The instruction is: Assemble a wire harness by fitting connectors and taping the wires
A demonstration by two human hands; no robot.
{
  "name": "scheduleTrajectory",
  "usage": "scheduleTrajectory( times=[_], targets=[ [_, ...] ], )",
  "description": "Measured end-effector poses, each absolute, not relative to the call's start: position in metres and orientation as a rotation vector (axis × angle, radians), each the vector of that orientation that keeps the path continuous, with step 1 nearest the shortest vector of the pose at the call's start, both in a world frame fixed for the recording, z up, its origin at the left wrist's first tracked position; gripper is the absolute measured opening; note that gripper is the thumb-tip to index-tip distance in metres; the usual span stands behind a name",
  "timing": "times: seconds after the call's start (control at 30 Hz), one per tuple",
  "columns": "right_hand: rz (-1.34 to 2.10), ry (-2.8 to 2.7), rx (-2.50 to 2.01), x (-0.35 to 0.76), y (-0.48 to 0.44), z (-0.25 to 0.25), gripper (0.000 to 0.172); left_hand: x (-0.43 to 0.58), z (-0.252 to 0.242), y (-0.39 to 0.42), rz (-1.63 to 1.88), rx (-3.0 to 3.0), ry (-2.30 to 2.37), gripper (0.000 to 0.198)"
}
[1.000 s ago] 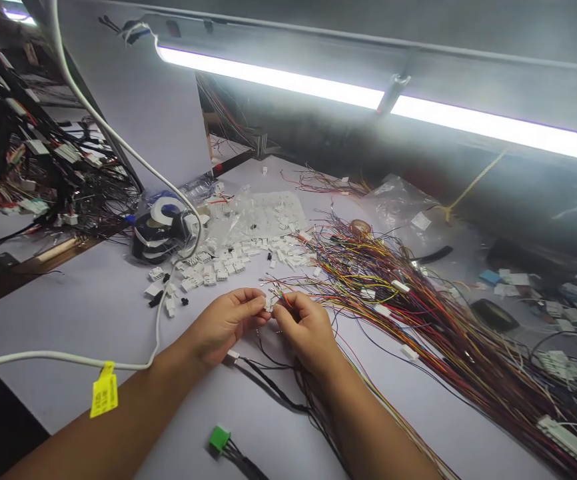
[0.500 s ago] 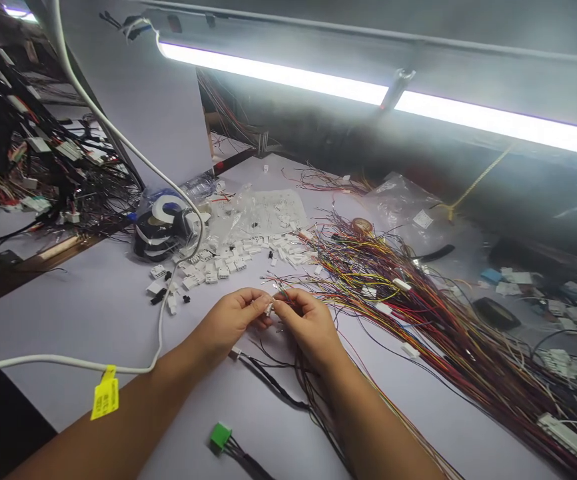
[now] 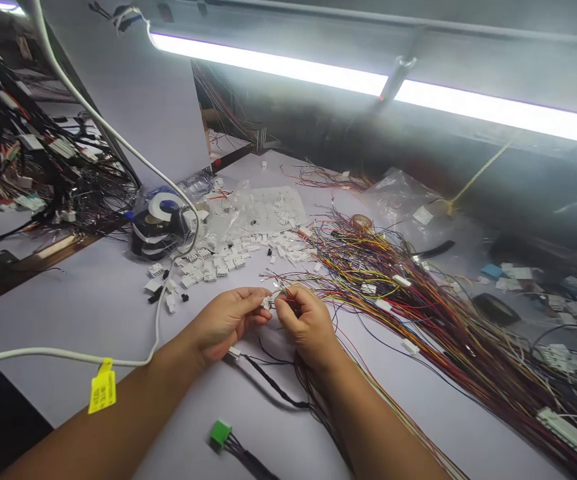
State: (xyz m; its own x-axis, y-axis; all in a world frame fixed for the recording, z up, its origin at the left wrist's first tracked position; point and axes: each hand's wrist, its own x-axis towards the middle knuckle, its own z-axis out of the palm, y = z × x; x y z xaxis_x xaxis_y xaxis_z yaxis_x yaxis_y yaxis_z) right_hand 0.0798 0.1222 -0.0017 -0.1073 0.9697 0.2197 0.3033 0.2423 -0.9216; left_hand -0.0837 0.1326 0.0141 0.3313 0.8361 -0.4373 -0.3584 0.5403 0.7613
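Between thumb and fingers, my left hand (image 3: 233,320) pinches a small white connector housing (image 3: 267,303). Right beside it, my right hand (image 3: 308,325) is closed around several thin wires (image 3: 281,285), whose metal-tipped ends stick up above the fingers. Whether one wire end sits inside the housing is too small to tell. Dark wires run down from under my right hand. A white plug on a black sleeved cable (image 3: 273,385) lies below my left wrist. Nearer to me lies a green connector (image 3: 221,433) with dark wires.
Loose white connectors (image 3: 218,267) lie beyond my hands, near a plastic bag holding tape rolls (image 3: 161,227). A thick bundle of coloured wires (image 3: 428,327) spreads along the right. A white cable (image 3: 156,333) with a yellow tag (image 3: 102,387) crosses above my left forearm.
My hands have drawn slightly apart, so the white housing in my left fingers shows more. My right fingers have curled in around the wires. The view has shifted a little.
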Motion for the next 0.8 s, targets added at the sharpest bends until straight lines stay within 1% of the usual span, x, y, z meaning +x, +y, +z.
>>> scheduleTrajectory(
  times=[0.13,0.23,0.3,0.47,0.67,0.8],
  targets=[
    [0.802,-1.689,-1.199,0.0816,0.1217,-0.0008,0.011,-0.0828,0.0137,0.1313,0.851,0.621,0.940,0.013],
    [0.668,-1.783,-1.214,0.0821,0.1208,-0.0004,0.010,-0.0806,0.0114,0.1286,0.917,0.686,1.003,0.019],
    [0.639,-1.798,-1.255,0.0812,0.1201,-0.0004,0.011,-0.0786,0.0091,0.1267,0.967,0.781,1.077,0.025],
    [0.621,-1.750,-1.373,0.0759,0.1189,-0.0011,0.011,-0.0757,0.0060,0.1254,1.002,0.907,1.168,0.030],
    [0.761,-1.731,-1.281,0.0763,0.1203,-0.0008,0.009,-0.0764,0.0086,0.1261,0.999,0.842,1.118,0.031],
    [0.758,-1.672,-1.273,0.0784,0.1216,0.0002,0.012,-0.0772,0.0110,0.1265,0.992,0.793,1.101,0.032]
  ],
)
